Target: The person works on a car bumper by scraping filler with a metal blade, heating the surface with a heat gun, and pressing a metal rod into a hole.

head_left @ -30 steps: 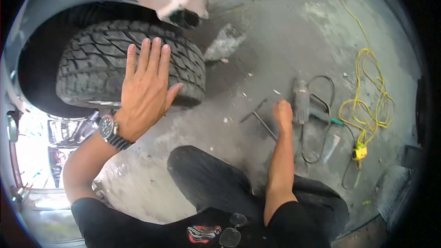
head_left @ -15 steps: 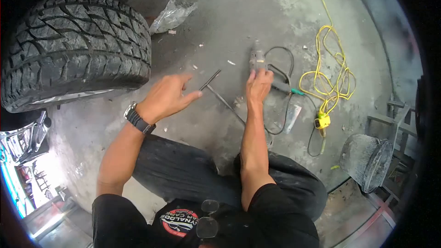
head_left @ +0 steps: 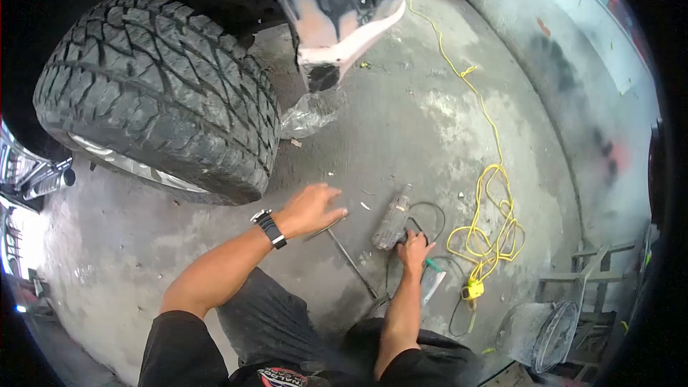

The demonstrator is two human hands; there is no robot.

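My right hand (head_left: 413,251) is closed around the handle of a grey, dusty heat gun (head_left: 393,221). The gun's barrel points away from me, and a bit of green (head_left: 433,264) shows at the cord end of the handle. Fingers apart and thumb out, my left hand (head_left: 310,211) holds nothing. It hovers above a T-shaped metal bar (head_left: 353,264) lying on the floor, and covers part of its crosspiece. A dark watch (head_left: 269,229) is on my left wrist. Beside my right wrist lies a pale, flat strip (head_left: 433,285).
A big treaded tire (head_left: 158,93) stands at the left, under a dark vehicle body with a patched lower corner (head_left: 322,50). Crumpled clear plastic (head_left: 308,116) lies behind it. A coiled yellow extension cord (head_left: 487,233) and a dusty round container (head_left: 541,333) are on the right.
The view has tipped up, bringing the vehicle's corner and the far wall into sight. My right hand has shifted from the heat gun's body to its handle, and the gun's body has turned slightly.
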